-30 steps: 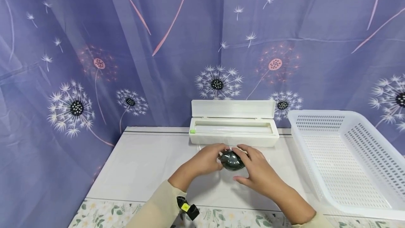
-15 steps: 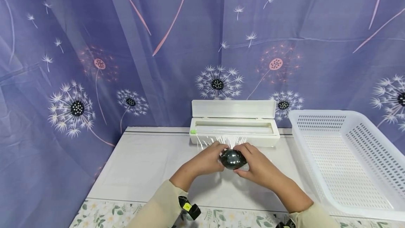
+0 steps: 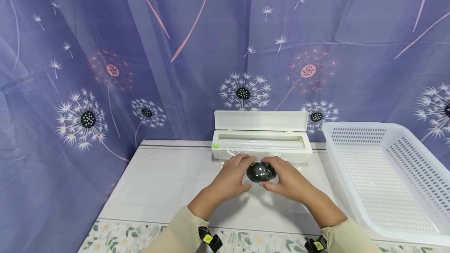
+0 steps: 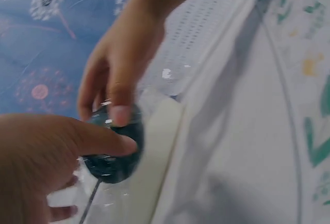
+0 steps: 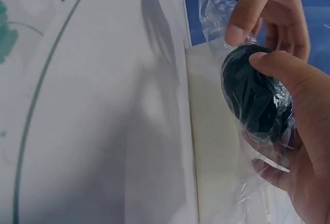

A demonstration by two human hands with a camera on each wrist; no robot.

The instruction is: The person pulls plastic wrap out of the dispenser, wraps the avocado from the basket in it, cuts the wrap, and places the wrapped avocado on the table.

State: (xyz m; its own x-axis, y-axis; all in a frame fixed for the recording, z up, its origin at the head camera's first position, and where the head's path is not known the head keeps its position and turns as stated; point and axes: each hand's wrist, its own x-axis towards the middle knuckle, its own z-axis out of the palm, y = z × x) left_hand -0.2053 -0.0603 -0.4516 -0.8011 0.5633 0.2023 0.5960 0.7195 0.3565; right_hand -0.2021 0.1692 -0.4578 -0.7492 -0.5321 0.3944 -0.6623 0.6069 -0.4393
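Observation:
A glossy dark green oval fruit that looks like an avocado [image 3: 261, 172] is held above the white table, with clear cling film [image 5: 245, 182] wrapped over it. My right hand [image 3: 290, 179] grips it from the right; its thumb presses on the fruit's near side and its fingers curl round the far side. From the left, my left hand [image 3: 228, 177] reaches round the other end, thumb and fingers curled at the film-covered fruit. In the left wrist view both thumbs overlap the avocado [image 4: 116, 170]. Behind the hands, a white film dispenser box [image 3: 261, 155] has its lid raised, the roll visible inside.
A white perforated plastic basket [image 3: 386, 190] stands at the right of the table. Wrinkled film lies along the dispenser's front. A floral cloth [image 3: 119, 237] covers the near edge of the table [image 3: 158, 182]. A purple dandelion curtain [image 3: 197, 69] hangs behind.
The hands and the avocado have shifted slightly forward, closer to the dispenser. Film that was stretched taut half a second ago now looks slack. The left hand's grip has spread a little.

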